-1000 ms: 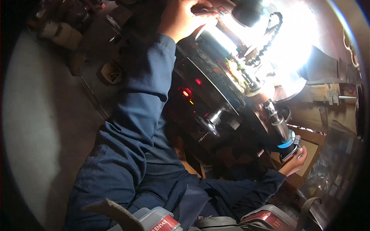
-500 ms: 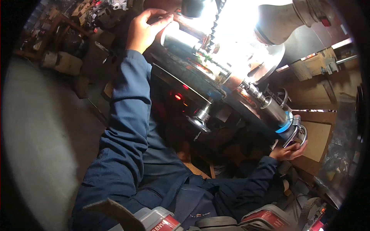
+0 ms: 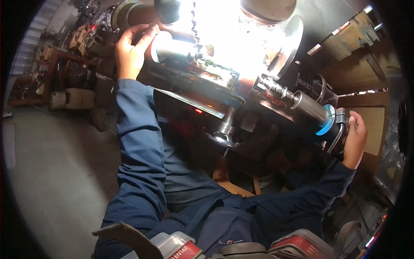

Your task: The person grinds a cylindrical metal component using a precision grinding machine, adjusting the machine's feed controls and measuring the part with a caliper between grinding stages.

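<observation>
My left hand (image 3: 131,54) is at the upper left of a glare-lit metal machine, fingers pinched beside a light metal cylinder (image 3: 172,51); what they grip is too small to tell. My right hand (image 3: 354,140) is closed on a bent metal handle (image 3: 336,138) at the machine's right end, where a steel cylinder (image 3: 311,108) carries a bright blue ring (image 3: 323,128). A chrome handwheel (image 3: 222,139) sits low on the machine between my forearms. A round metal disc (image 3: 291,45) stands behind the right-hand shaft, partly washed out by light.
Cluttered wooden shelving (image 3: 51,58) with metal parts and a pale canister (image 3: 71,99) stands to the left, above a grey concrete floor (image 3: 56,164). Wooden panels (image 3: 373,125) and plastic sheeting (image 3: 386,177) border the right. A dark lamp-like housing (image 3: 167,9) overhangs the top.
The view has turned, bringing more shelving into sight. My right hand has risen with the bent handle and now sits at its outer side. My left hand stays pinched beside the cylinder.
</observation>
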Available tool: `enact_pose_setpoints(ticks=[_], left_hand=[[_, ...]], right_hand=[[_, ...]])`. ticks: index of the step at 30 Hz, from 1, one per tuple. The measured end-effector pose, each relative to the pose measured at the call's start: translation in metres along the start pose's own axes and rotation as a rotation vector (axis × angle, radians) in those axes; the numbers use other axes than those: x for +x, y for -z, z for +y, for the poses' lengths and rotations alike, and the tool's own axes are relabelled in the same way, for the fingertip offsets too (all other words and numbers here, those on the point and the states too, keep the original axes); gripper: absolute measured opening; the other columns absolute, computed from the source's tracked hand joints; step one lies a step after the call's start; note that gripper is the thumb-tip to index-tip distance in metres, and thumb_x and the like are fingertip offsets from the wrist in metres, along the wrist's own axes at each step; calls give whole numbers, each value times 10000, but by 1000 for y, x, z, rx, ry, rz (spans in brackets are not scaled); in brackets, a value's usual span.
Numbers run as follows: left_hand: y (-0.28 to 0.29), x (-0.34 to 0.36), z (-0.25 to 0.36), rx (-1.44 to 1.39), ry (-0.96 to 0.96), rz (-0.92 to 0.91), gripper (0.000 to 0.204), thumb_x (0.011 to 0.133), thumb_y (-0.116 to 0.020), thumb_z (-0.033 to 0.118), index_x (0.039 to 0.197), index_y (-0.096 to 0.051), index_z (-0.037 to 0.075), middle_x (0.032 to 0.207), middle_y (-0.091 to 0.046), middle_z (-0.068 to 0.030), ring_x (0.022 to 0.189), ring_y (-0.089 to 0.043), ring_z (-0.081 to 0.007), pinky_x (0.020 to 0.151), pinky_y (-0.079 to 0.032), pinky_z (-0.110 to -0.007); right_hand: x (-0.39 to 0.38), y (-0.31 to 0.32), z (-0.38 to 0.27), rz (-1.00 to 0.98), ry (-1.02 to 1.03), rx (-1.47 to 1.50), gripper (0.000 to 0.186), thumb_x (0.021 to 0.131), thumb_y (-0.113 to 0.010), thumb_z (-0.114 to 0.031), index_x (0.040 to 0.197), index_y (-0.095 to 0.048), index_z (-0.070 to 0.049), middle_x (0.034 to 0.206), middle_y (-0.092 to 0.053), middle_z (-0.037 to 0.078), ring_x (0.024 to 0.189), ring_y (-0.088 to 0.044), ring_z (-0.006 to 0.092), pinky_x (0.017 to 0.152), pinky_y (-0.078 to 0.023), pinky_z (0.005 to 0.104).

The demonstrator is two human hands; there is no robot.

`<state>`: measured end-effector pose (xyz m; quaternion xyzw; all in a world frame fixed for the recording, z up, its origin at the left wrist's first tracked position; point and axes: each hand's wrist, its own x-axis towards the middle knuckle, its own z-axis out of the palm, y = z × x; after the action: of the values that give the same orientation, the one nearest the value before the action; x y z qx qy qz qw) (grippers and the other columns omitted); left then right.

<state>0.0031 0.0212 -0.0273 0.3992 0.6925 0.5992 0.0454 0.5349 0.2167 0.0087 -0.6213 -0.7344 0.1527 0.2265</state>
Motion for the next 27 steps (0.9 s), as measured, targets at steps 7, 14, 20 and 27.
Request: enact_pose_setpoints(ticks=[7, 14, 20, 27], left_hand=[[-1, -2, 8, -108, 19, -38, 200, 851, -692, 42, 1013, -614, -45, 980, -692, -132, 928, -655, -173, 861, -510, -276], [-5, -3, 8, -69, -3, -36, 189, 868, -684, 65, 1012, -606, -29, 969, -692, -130, 920, -651, -168, 864, -491, -276], [-6, -3, 9, -72, -4, -33, 183, 872, -683, 75, 1012, -607, -15, 959, -692, -125, 914, -647, -164, 872, -485, -276], [-7, -3, 9, -58, 3, -15, 163, 872, -678, 60, 1006, -613, -8, 955, -691, -109, 908, -640, -158, 873, -477, -277]], right_hand=[[-17, -11, -6, 106, -25, -12, 318, 977, -487, -254, 1147, -617, -20, 1120, -650, 148, 1062, -607, 262, 924, -441, 347], [-56, -83, 45, 920, 262, 75, 475, 974, -538, -312, 1249, -475, 70, 1200, -506, 207, 1048, -555, 294, 906, -457, 380], [-58, -102, 55, 1034, 369, -22, 430, 990, -491, -287, 1292, -472, 20, 1284, -492, 199, 1196, -500, 332, 905, -483, 367], [-44, -36, 1, 600, 199, 119, 332, 1005, -458, -253, 1179, -613, -16, 1134, -653, 151, 1038, -643, 280, 874, -502, 349]])
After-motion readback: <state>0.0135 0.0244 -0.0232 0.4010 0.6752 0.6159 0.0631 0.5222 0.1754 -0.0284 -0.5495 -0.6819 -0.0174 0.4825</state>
